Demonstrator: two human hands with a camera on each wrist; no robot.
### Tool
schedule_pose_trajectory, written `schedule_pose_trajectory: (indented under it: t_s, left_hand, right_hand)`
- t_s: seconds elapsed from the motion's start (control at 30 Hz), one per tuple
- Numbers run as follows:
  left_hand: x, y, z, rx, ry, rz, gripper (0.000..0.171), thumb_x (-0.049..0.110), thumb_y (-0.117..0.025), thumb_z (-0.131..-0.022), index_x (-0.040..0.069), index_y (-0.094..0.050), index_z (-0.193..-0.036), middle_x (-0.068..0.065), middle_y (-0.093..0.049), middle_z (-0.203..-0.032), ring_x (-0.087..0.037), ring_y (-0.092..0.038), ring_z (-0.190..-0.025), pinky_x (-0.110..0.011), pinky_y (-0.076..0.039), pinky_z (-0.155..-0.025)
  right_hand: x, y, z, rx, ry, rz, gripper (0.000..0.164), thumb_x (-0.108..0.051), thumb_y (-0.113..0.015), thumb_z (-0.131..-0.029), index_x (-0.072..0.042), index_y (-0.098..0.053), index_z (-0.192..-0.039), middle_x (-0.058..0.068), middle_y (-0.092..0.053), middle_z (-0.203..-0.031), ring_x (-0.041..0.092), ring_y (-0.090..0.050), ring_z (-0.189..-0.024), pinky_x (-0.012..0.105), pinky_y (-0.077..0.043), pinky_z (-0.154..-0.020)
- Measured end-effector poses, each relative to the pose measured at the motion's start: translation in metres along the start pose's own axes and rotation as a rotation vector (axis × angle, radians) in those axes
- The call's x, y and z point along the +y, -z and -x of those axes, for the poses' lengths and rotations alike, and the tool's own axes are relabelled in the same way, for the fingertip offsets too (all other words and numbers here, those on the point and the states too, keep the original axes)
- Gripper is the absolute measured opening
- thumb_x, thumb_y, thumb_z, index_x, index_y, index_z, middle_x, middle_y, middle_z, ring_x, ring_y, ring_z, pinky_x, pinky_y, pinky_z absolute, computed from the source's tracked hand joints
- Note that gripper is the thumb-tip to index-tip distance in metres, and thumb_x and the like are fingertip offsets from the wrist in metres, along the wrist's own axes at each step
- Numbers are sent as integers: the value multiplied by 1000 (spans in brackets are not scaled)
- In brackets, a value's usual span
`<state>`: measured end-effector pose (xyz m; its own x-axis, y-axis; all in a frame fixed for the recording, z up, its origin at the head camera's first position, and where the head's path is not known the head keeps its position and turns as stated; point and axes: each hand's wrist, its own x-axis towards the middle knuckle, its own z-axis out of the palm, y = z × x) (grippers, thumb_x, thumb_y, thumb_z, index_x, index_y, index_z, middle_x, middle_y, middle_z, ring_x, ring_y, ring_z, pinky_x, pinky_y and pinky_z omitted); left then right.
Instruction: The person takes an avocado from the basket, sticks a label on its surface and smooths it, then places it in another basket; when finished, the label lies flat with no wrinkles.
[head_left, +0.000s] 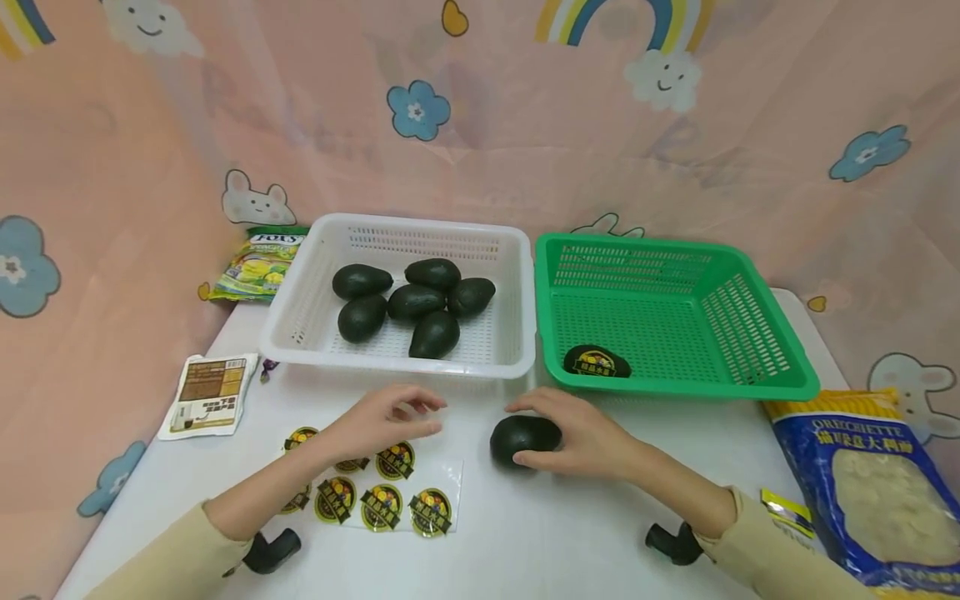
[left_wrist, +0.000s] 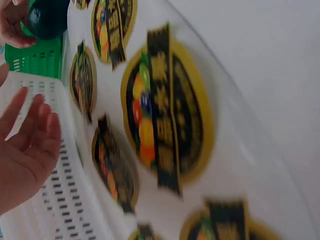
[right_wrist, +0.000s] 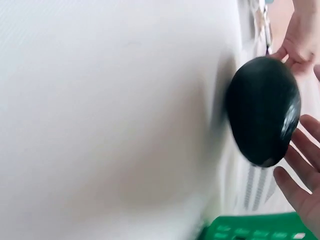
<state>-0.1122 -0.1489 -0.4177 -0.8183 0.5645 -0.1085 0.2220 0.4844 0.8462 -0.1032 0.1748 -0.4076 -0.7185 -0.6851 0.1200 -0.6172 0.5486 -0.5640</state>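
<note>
A dark green avocado (head_left: pixel 517 440) lies on the white table in front of the baskets. My right hand (head_left: pixel 577 433) is spread around its narrow end, thumb on the near side and fingers on the far side. In the right wrist view, loosely spread fingertips (right_wrist: pixel 281 175) come right up to the avocado's edge (right_wrist: pixel 262 110). My left hand (head_left: pixel 390 425) hovers with relaxed fingers and holds nothing, over the back of a clear sheet of round black-and-gold fruit stickers (head_left: pixel 381 507). That sheet fills much of the left wrist view, where the left palm (left_wrist: pixel 25 155) shows bare.
A white basket (head_left: pixel 420 367) at the back left holds several avocados. Beside it, a green basket (head_left: pixel 675 389) holds one avocado bearing a sticker (head_left: pixel 596 362). Left stand a green packet (head_left: pixel 258 265) and a white-brown pouch (head_left: pixel 210 396); right, a blue pasta bag (head_left: pixel 870 492) and small yellow packet (head_left: pixel 787 511).
</note>
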Motion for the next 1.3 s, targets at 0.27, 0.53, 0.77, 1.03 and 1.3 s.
schedule_pose_trajectory:
  t_s: [0.27,0.53,0.77,1.03,1.3]
  left_hand:
    - [-25,21,37,-86,-132,-553,50,45,-86,-70,17,-59,-102,3,-50,-112,-17,-41,-102,-37,-43,-85]
    - [-22,11,26,-221,-116,-254,29,39,-80,-80,26,-60,-97,17,-58,-89,-3,-54,-82,-26,-49,-76]
    - [-10,0,13,-271,-211,-99,26,40,-79,-79,26,-62,-93,13,-53,-77,0,-46,-70,-21,-45,-65]
    - [-6,-4,11,-316,-205,-67,22,40,-79,-80,29,-66,-94,16,-63,-84,-2,-54,-76,-23,-49,-71]
    - [0,-8,14,-196,-236,-142,41,42,-76,-84,21,-65,-118,13,-62,-115,-10,-58,-107,-33,-49,-91]
  right_hand:
    - [-18,-5,-13,112,215,15,31,-30,-73,-88,-20,-65,-116,-12,-63,-116,8,-55,-108,29,-48,-88]
    - [-47,-16,-31,117,271,65,18,-31,-73,-87,-22,-70,-102,-14,-65,-102,6,-56,-100,22,-48,-83]
    - [-61,-36,-36,144,280,194,18,-35,-78,-82,-20,-71,-89,-12,-66,-89,8,-55,-88,20,-46,-74]
    - [-60,-43,-31,171,293,122,11,-27,-78,-84,-24,-67,-83,-15,-64,-88,6,-53,-89,20,-44,-78]
    - [-53,-23,-24,191,169,-139,12,-20,-73,-89,-25,-61,-90,-15,-57,-86,11,-54,-82,21,-44,-68]
